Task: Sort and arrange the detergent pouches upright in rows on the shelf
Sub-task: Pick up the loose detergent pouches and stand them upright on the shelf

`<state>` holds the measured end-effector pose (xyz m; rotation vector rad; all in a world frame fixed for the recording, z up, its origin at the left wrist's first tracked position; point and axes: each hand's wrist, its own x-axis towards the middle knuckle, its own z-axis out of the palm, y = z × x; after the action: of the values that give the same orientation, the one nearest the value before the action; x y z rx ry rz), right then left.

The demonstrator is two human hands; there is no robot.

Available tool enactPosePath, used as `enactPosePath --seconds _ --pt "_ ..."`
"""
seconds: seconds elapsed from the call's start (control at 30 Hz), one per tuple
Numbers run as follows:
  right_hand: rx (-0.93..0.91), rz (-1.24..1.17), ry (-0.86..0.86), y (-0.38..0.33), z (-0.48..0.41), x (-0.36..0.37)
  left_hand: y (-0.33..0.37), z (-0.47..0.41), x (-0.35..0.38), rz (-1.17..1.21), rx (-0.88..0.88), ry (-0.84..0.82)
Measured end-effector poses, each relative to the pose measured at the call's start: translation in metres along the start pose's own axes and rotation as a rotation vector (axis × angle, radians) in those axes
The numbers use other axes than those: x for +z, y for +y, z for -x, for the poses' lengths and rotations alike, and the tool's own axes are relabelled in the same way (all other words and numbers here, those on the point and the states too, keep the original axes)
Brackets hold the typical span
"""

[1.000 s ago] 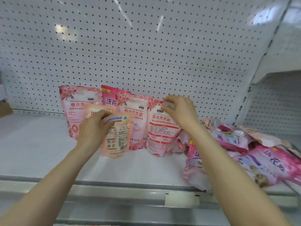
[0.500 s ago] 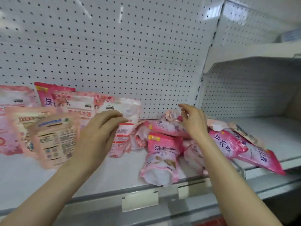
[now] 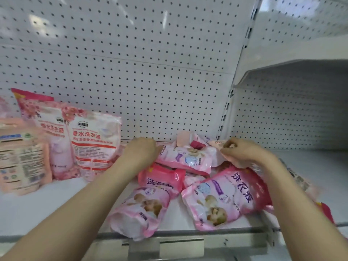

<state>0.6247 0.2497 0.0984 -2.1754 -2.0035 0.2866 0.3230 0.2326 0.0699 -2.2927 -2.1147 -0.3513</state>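
In the head view, the left hand (image 3: 140, 154) is curled at the near end of a flat pink pouch (image 3: 185, 159) at centre frame; whether it grips is unclear. The right hand (image 3: 243, 153) pinches a pale peach pouch (image 3: 219, 145). Fallen pouches (image 3: 220, 198) overhang the shelf (image 3: 47, 210) front edge at lower centre. Upright pouches (image 3: 95, 146) stand at left, with bare shelf before them.

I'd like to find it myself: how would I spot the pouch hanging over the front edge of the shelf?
Start at the white metal shelf under the perforated back panel and find the heap of fallen pink detergent pouches right of the upright row. The glossy pink-and-white pouch lies nearest you, its pale bottom end overhanging the shelf's front edge, unlike its neighbours.
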Motion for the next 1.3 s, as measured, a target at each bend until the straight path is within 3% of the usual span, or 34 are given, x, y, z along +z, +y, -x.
enactPosePath --seconds 0.17,0.37,0.47,0.57,0.7,1.1,1.3 --pt "-0.064 -0.144 0.034 0.005 -0.018 -0.009 0.01 -0.002 -0.011 0.0 -0.107 -0.071" --pt "-0.065 -0.14 -0.132 -0.003 -0.035 -0.016 0.016 0.006 -0.021 0.32 -0.136 0.157" --pt "-0.047 -0.531 -0.181 -0.004 -0.037 -0.019 0.021 0.013 -0.029 0.623 -0.09 0.287" --pt "-0.054 -0.963 -0.175 -0.003 -0.036 -0.021 0.029 0.022 -0.038 0.748 0.008 0.439" --pt "-0.189 -1.2 -0.116 -0.014 -0.02 -0.036 0.035 0.034 -0.06 0.72 0.147 0.607" --pt "-0.452 -1.215 0.274 -0.081 0.042 -0.043 0.003 0.071 -0.13 0.292 0.214 0.793" --pt "-0.55 -1.204 0.227 -0.133 0.073 -0.041 -0.065 0.1 -0.156 0.346 0.181 0.803"
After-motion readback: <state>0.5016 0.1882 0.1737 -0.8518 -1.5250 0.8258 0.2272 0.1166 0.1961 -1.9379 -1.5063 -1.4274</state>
